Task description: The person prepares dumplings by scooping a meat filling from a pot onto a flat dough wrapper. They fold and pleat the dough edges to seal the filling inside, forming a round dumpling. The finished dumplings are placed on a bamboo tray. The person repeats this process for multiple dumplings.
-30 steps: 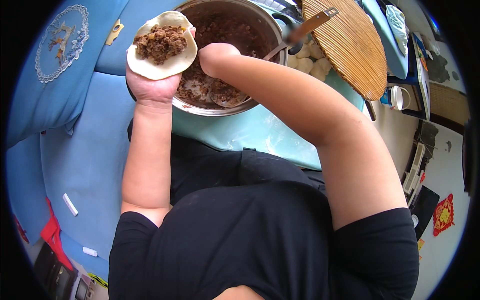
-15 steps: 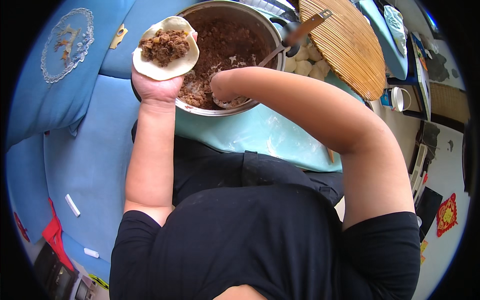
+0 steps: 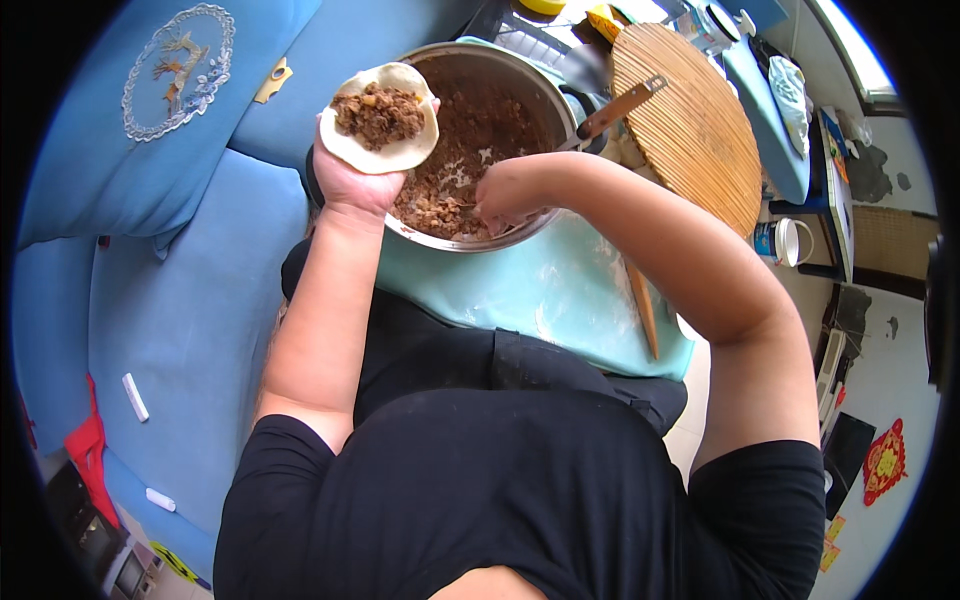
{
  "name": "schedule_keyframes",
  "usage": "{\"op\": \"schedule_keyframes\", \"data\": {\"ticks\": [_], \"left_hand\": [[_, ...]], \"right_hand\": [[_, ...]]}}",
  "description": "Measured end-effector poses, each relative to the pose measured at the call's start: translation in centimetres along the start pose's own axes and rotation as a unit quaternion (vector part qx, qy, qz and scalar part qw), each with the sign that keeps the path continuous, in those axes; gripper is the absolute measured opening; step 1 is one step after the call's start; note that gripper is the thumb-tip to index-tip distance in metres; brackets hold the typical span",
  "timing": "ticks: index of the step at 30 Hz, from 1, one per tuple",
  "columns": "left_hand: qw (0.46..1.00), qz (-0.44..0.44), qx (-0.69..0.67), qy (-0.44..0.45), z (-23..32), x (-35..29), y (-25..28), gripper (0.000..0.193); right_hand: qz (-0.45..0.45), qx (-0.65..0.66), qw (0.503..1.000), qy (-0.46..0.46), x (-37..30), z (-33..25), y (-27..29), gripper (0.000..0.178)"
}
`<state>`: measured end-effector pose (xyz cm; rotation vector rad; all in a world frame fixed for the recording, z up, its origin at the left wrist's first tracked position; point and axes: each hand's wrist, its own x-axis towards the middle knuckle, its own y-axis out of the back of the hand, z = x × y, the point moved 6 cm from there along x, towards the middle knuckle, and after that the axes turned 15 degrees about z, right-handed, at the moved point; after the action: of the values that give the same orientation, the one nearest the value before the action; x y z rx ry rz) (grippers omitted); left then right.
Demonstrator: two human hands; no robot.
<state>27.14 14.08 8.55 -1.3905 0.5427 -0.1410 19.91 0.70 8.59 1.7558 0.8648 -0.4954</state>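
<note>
**While the left hand [image 3: 358, 186] is cradling a filled dough round [image 3: 400, 158], the right hand [image 3: 508, 190] is sitting low and to its right**

The dough round is lying face up on the left palm, overlapping the left side of the steel pot [image 3: 456, 246] from above. Its mound of brown filling [image 3: 380, 116] is stretching longest from side to side, so one end is facing the pot's middle. From the right grip, the round is lying up and to the left, near but apart; no right finger is touching it. The left hand is being the nearer one, supporting the round directly: digits are showing at its two side edges, holding it lightly, while the others are hiding behind.

The right grip is resting in the loose filling [image 3: 430, 208] by the pot's lower right rim. Its fingers are curling downward and their tips are hiding, so I cannot tell whether they are standing apart or closing on anything. A wooden-handled utensil [image 3: 625, 106] is leaning over the right rim, its handle pointing away from the round. What is counting most is probably that short diagonal gap between right grip and mound.
</note>
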Motion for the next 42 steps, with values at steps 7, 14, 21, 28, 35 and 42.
{"op": "schedule_keyframes", "data": {"ticks": [7, 14, 21, 28, 35, 42], "left_hand": [[0.999, 0.040, 0.024, -0.016, -0.9, 0.0, 0.2, 0.053], [0.999, 0.028, 0.004, 0.018, -0.8, -0.5, -0.5, 0.055], [0.998, 0.060, -0.029, 0.007, -0.7, 0.1, 0.4, 0.053], [0.997, 0.043, -0.048, 0.032, -1.0, -0.7, -0.5, 0.051], [0.998, 0.031, -0.035, 0.042, -1.1, -0.6, -0.4, 0.053], [0.996, 0.017, -0.005, 0.085, -1.7, -1.1, -1.1, 0.059]], "right_hand": [[0.018, 0.327, 0.934, -0.146, -6.3, 1.2, 3.8, 0.020], [0.314, 0.432, 0.839, -0.107, -4.6, -1.9, 7.9, 0.021], [0.419, -0.114, 0.896, -0.088, -2.8, -6.6, 7.1, 0.049], [0.439, -0.162, 0.881, -0.078, -2.8, -6.8, 5.9, 0.046], [0.537, 0.003, 0.843, -0.040, -4.2, -4.5, 6.9, 0.032], [0.557, 0.101, 0.823, 0.043, -3.5, -2.2, 6.6, 0.025]]}}
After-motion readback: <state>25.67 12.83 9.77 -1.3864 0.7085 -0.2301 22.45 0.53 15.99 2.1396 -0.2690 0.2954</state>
